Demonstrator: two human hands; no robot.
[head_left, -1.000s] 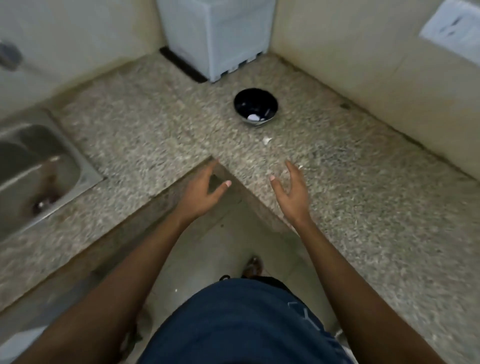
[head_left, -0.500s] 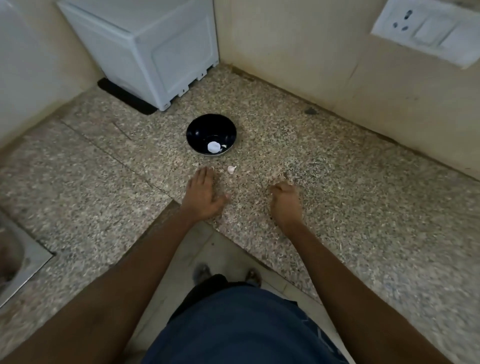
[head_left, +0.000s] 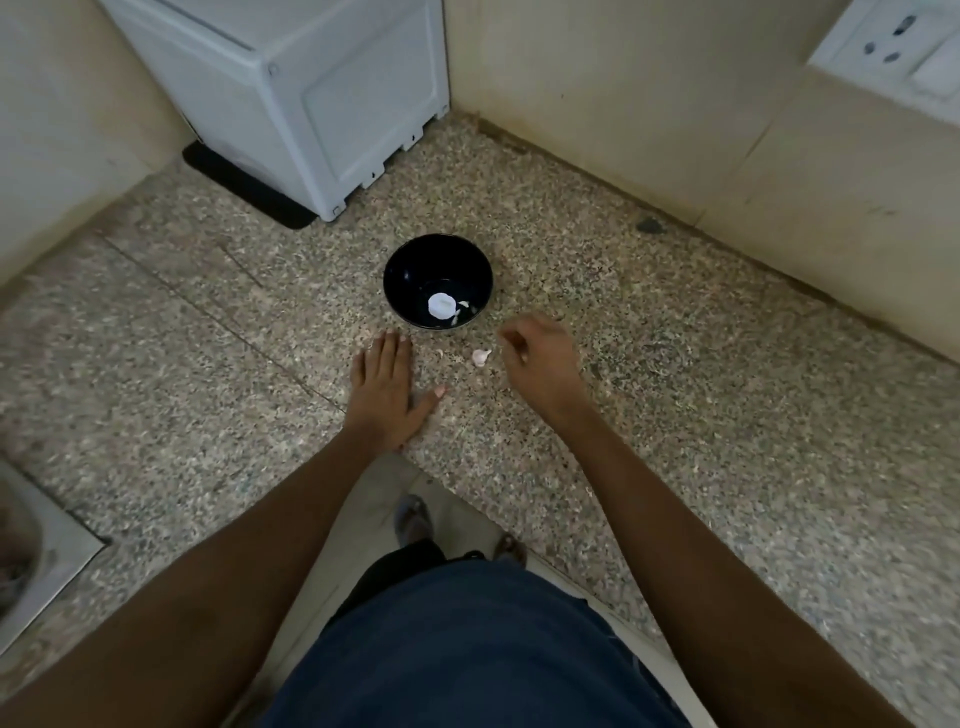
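Garlic clove (head_left: 481, 357) lies just beside the right hand's (head_left: 543, 361) curled fingers (head_left: 511, 340), not touching them.
Those fingers are bent inward, knuckles up; whether they pinch anything cannot be told. The left hand (head_left: 384, 395) rests flat on the stone counter (head_left: 675, 415), fingers straight, tips near the black bowl (head_left: 410, 270), thumb spread toward the clove. Both forearms reach over the counter's inner corner. Open stone runs right; a white box (head_left: 322, 104) closes the far corner.
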